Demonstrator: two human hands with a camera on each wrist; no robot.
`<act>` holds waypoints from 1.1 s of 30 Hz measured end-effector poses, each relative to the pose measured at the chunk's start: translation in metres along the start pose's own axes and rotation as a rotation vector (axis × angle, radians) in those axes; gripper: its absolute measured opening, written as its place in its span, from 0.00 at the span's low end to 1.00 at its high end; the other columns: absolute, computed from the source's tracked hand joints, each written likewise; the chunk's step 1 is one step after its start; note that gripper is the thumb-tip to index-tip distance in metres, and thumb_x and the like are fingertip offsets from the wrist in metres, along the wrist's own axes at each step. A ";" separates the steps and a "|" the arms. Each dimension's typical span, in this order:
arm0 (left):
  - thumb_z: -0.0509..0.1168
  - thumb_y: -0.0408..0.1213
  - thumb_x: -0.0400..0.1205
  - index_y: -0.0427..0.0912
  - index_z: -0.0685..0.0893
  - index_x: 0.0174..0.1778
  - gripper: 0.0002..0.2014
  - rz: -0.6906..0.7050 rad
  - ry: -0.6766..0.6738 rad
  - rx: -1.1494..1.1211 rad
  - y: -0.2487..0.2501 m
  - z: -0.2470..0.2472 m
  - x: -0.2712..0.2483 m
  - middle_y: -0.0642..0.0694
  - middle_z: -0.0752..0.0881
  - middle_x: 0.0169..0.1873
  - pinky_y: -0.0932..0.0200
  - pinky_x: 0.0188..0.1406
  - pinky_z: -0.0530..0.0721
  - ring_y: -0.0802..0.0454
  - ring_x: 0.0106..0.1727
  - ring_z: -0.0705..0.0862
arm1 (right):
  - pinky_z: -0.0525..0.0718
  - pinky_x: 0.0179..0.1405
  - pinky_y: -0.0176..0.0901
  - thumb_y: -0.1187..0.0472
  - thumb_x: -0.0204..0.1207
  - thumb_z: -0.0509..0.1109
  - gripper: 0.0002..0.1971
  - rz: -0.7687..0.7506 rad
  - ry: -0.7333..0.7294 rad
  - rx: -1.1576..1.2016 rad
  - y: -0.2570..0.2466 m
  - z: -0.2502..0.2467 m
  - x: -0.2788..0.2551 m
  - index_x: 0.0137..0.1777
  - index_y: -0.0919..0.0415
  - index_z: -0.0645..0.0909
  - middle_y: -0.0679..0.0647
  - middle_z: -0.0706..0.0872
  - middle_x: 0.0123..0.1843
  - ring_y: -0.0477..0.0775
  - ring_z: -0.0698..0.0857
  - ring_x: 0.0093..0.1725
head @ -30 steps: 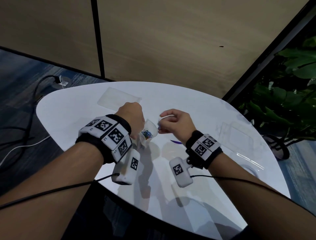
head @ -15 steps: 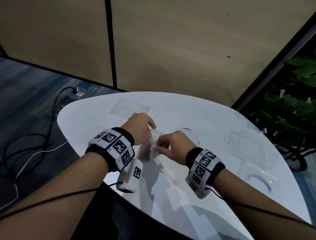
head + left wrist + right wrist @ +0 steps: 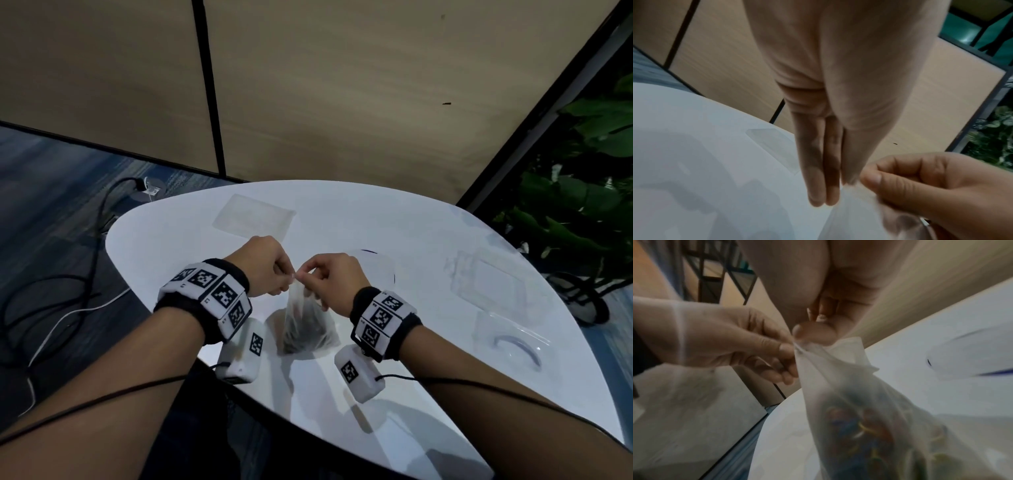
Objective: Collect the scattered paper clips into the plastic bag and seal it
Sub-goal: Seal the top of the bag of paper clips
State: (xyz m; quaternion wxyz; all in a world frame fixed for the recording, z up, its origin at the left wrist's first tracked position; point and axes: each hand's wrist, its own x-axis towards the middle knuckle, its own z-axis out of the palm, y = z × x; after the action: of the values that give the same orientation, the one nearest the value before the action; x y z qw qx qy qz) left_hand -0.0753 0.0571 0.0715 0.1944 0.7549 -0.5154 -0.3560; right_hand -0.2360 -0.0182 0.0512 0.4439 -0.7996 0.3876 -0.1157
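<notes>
A clear plastic bag (image 3: 303, 323) hangs between my hands above the near part of the white table (image 3: 404, 219). Coloured paper clips (image 3: 863, 430) lie heaped in its bottom. My left hand (image 3: 270, 270) pinches the bag's top edge at its left end, and in the right wrist view the left hand (image 3: 731, 344) shows thumb and forefinger pressed on that edge. My right hand (image 3: 329, 279) pinches the same top edge right beside it. The bag (image 3: 859, 216) shows as a pale blur in the left wrist view, under the right hand (image 3: 925, 183).
A flat clear bag (image 3: 253, 217) lies at the table's far left. A clear plastic box (image 3: 486, 287) and a clear lid (image 3: 513, 342) sit at the right. A round white lid (image 3: 972, 353) lies behind my hands. Cables run over the floor (image 3: 51, 274) at the left. Plants (image 3: 582, 205) stand at the right.
The hands have come together at the top of the bag and lifted it, so it now hangs upright. The head view has shifted left and down.
</notes>
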 end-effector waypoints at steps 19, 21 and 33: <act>0.73 0.34 0.80 0.37 0.92 0.35 0.08 -0.141 0.150 -0.015 -0.016 0.006 0.024 0.45 0.93 0.31 0.49 0.46 0.94 0.49 0.34 0.94 | 0.74 0.45 0.43 0.50 0.85 0.60 0.11 -0.087 -0.183 -0.569 0.039 -0.024 0.018 0.54 0.53 0.80 0.42 0.78 0.37 0.51 0.79 0.42; 0.73 0.33 0.80 0.37 0.92 0.35 0.08 -0.165 0.177 -0.033 -0.016 0.009 0.028 0.44 0.93 0.31 0.49 0.46 0.94 0.48 0.34 0.94 | 0.73 0.45 0.43 0.50 0.85 0.59 0.11 -0.090 -0.178 -0.599 0.042 -0.023 0.017 0.55 0.53 0.80 0.44 0.79 0.40 0.51 0.79 0.43; 0.66 0.34 0.83 0.45 0.80 0.71 0.19 -0.235 0.202 0.240 -0.027 0.012 0.082 0.37 0.82 0.69 0.55 0.58 0.81 0.37 0.66 0.83 | 0.76 0.51 0.40 0.52 0.82 0.65 0.12 0.201 -0.083 -0.524 0.099 -0.071 0.013 0.62 0.53 0.82 0.48 0.84 0.49 0.50 0.80 0.47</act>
State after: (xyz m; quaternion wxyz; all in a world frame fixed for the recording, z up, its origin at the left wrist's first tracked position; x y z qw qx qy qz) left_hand -0.0495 -0.0062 0.0179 0.1107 0.8595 -0.4403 -0.2347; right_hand -0.3159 -0.1018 0.0109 0.2468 -0.8487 0.4630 0.0661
